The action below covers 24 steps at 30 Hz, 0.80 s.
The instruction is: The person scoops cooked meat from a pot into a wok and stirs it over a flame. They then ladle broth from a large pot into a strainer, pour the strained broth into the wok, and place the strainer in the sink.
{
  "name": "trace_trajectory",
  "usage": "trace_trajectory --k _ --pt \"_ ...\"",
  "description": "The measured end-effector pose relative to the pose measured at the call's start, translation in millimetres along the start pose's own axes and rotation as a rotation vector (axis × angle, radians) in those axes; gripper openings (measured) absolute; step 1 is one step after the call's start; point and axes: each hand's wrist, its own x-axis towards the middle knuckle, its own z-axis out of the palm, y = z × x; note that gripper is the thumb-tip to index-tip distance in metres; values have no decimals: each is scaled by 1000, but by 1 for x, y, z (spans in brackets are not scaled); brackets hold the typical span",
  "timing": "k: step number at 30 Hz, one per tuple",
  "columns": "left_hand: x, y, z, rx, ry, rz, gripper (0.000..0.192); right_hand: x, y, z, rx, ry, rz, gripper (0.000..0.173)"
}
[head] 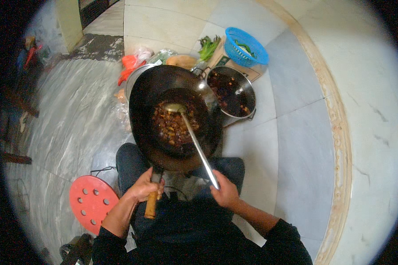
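Before my knees sits a dark metal wok (pixel 142 99), tilted towards me. Browned, chopped food (pixel 172 129) in dark oil or sauce lies in its bottom. My left hand (pixel 147 187) grips the wok's handle (pixel 151 207), whose end is wooden. In my right hand (pixel 226 190) is the metal shaft of a ladle (pixel 199 147). The ladle's round bowl (pixel 174 107) rests among the food near the middle of the wok. Whatever supports the wok is mostly hidden beneath it.
Right of the wok stands a metal pot (pixel 230 91) of dark liquid with food pieces. Behind it, a blue plastic basket (pixel 247 49) of greens sits on a cardboard box (pixel 217 54). Leafy greens (pixel 208 48) and a red bag (pixel 128 66) lie beyond. A red stool (pixel 93 203) is at my left.
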Motion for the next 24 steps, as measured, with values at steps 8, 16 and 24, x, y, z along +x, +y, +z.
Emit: trace_trajectory --k 8,16,24 --pt "6 8 -11 -104 -172 -21 72 148 39 -50 -100 13 -116 28" --pt "10 24 -16 -69 -172 -34 77 440 61 -73 -253 323 -154 33" --pt "15 45 -27 -226 -233 -95 72 550 43 -60 -950 48 -272 30"
